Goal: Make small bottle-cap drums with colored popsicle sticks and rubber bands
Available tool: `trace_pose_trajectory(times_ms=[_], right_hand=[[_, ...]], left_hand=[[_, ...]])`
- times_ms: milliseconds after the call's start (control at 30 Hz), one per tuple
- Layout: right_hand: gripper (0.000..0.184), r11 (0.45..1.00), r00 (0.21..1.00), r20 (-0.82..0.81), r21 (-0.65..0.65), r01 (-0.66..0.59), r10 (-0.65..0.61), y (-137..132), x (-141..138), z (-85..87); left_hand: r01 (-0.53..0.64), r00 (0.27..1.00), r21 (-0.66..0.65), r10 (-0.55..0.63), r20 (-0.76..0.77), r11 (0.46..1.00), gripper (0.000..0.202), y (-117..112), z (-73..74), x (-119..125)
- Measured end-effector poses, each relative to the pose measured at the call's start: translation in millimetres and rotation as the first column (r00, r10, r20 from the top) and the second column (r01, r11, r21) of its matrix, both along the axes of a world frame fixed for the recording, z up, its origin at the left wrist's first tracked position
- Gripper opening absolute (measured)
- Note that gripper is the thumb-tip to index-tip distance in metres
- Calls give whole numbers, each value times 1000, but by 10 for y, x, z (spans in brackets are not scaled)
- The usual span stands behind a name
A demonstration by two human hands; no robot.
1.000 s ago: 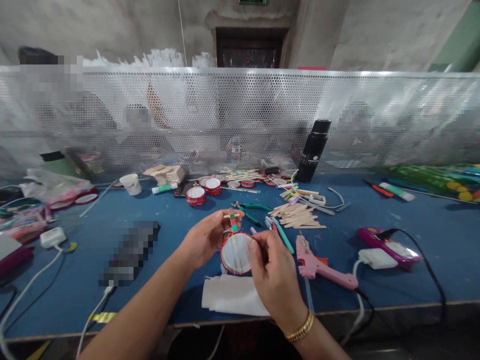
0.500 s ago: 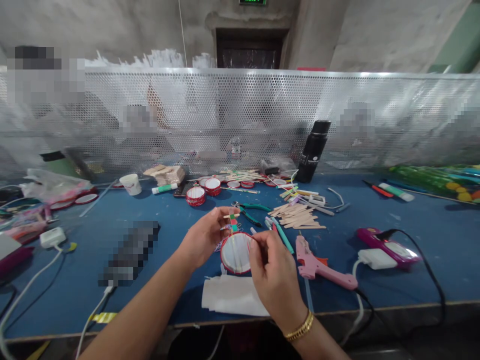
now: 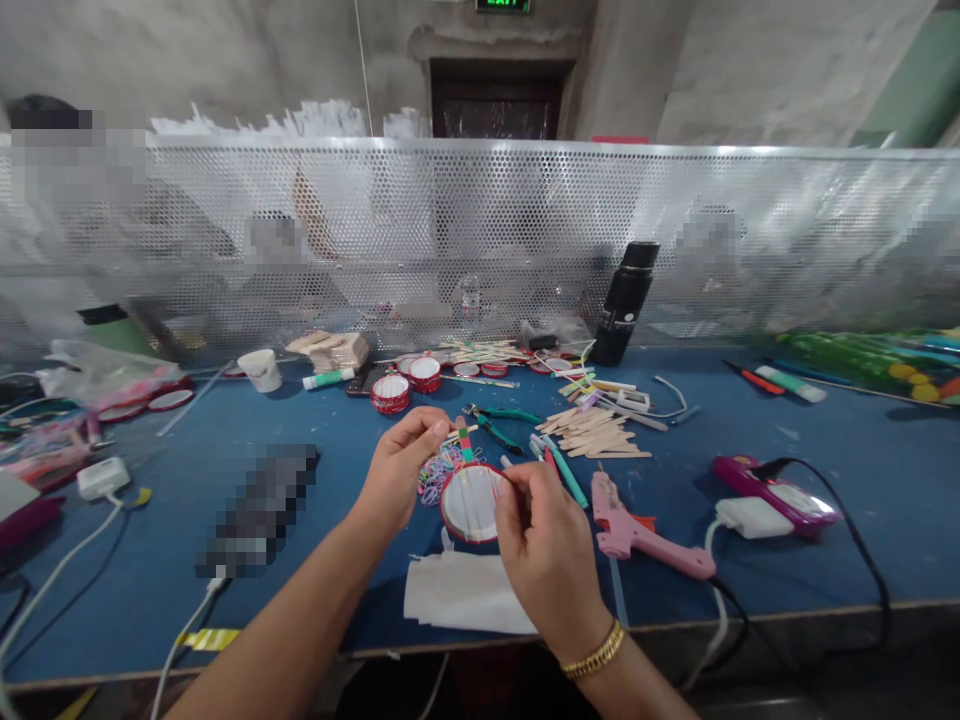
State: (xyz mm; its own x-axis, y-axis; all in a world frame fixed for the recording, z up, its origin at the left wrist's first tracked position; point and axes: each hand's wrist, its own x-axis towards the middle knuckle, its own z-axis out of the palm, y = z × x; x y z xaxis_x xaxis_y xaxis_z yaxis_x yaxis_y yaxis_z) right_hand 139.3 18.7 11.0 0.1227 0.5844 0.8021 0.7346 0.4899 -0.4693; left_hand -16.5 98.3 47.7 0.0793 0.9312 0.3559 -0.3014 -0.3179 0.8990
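Observation:
My right hand [image 3: 546, 535] pinches the rim of a round white disc with a red edge [image 3: 471, 503], shaped like a small hand drum. A flat stick with green and red bands [image 3: 464, 440] sticks up from its far side. My left hand [image 3: 405, 465] is closed by the stick's upper end, thumb against the fingers; a thin pale piece shows at the fingertips, too small to name. Beneath the disc lies a pile of coloured rubber bands [image 3: 439, 474]. A folded white cloth [image 3: 465, 593] lies nearer to me.
A pink glue gun [image 3: 645, 542] lies to the right, beside a purple device [image 3: 806, 508] with cables. Pliers [image 3: 499, 425], wooden sticks [image 3: 592, 432], red-rimmed discs [image 3: 390, 392] and a black bottle [image 3: 625, 305] stand farther back. A phone [image 3: 262, 505] lies left; a perforated metal screen [image 3: 480, 220] closes the back.
My left hand has drawn slightly left and up from the stick, its fingers now closer together, uncovering the rubber bands. My right hand keeps the disc in almost the same place.

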Motion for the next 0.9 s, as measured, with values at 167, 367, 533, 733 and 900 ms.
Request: trace_pose_trajectory(times_ms=[167, 367, 533, 733, 900], right_hand=[[6, 1000, 1000, 0, 1, 1, -1, 2, -5, -6], [6, 1000, 1000, 9, -8, -9, 9, 3, -22, -34], [6, 1000, 1000, 20, -13, -4, 5, 3, -39, -53], [6, 1000, 1000, 28, -20, -7, 7, 8, -52, -55], [7, 998, 999, 9, -45, -32, 32, 11, -59, -57]], left_hand=[[1, 1000, -6, -1, -28, 1000, 27, 13, -18, -19], [19, 997, 88, -12, -75, 996, 23, 28, -38, -41], [13, 990, 195, 14, -137, 981, 14, 53, -79, -51], [-33, 986, 201, 65, -154, 979, 14, 52, -78, -55], [-46, 987, 172, 72, -147, 984, 19, 55, -67, -57]])
